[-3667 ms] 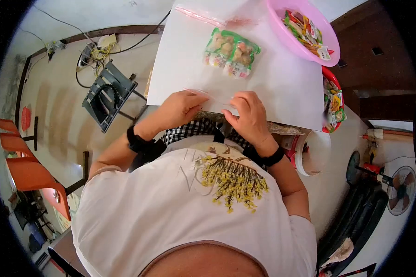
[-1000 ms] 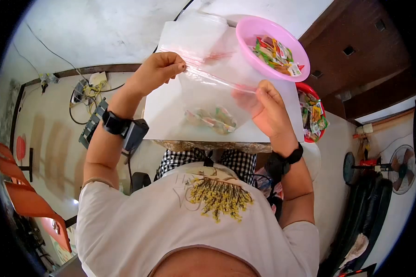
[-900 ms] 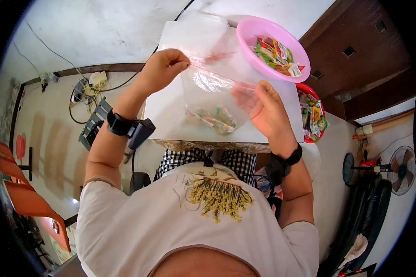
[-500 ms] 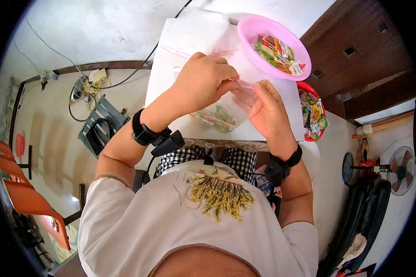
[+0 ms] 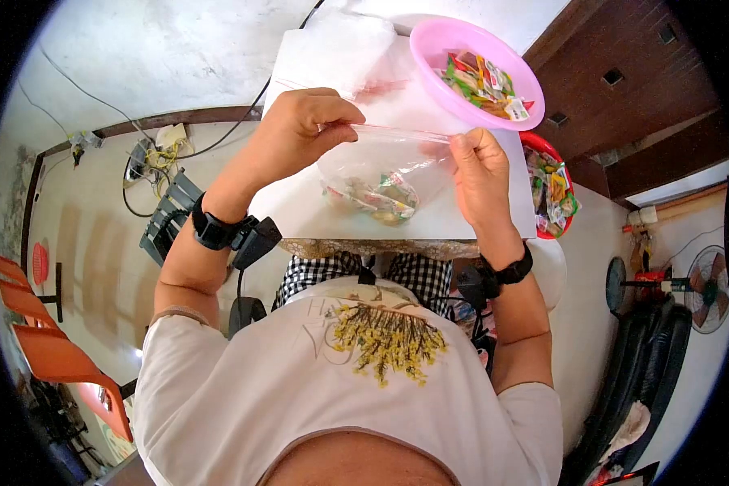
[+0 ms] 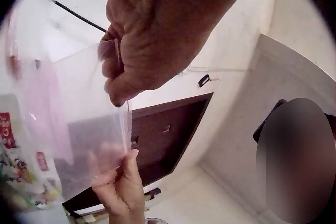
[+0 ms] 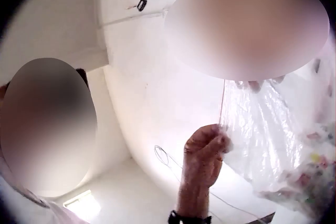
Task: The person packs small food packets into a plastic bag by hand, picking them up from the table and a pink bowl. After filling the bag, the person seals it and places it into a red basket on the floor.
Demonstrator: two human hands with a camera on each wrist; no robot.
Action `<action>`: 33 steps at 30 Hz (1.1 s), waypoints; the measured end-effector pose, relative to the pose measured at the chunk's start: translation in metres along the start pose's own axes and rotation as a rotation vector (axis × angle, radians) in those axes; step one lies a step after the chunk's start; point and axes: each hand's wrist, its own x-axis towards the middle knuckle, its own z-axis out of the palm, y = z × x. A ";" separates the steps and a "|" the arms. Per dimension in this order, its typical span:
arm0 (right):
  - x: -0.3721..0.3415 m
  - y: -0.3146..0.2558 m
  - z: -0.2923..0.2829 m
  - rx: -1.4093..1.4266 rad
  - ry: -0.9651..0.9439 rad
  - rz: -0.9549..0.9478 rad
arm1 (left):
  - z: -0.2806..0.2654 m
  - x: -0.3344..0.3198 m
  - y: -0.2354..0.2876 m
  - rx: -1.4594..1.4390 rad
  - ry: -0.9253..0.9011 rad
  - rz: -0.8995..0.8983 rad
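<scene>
My left hand point(image 5: 312, 134) pinches the left end of a clear zip bag point(image 5: 429, 154) at its pink-lined top edge. The right hand point(image 5: 482, 174) pinches the opposite end of that edge, so the top is drawn out straight between both hands. Low in the bag lie green-and-white snack packs point(image 5: 377, 198), seen through the film. In the left wrist view, thumb and fingers of the left hand point(image 6: 152, 35) grip the zip strip, with the right hand point(image 6: 123, 190) below. The right wrist view shows the left hand point(image 7: 202, 150) at the strip; most of the right hand is blurred out.
A white table point(image 5: 300, 215) lies under the hands. More clear bags point(image 5: 340, 57) are stacked at its far end. A pink basin point(image 5: 535, 89) of snack packets stands at the back right, a red basin point(image 5: 573, 198) of packets beside the table. A dark folding stool point(image 5: 170, 215) stands left.
Earlier the packs lay mid-table; now they are inside the bag. The left hand slid right along the strip to the right hand, then back left. The right hand's fingers have curled in.
</scene>
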 end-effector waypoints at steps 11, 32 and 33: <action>0.002 -0.003 0.000 -0.171 0.053 -0.015 | -0.009 -0.018 -0.039 -0.263 0.062 -0.182; 0.008 -0.005 -0.011 -0.430 0.030 -0.089 | 0.022 -0.029 -0.054 -0.489 0.398 -0.209; 0.008 -0.006 -0.013 -0.433 0.018 -0.079 | 0.023 -0.029 -0.052 -0.487 0.403 -0.214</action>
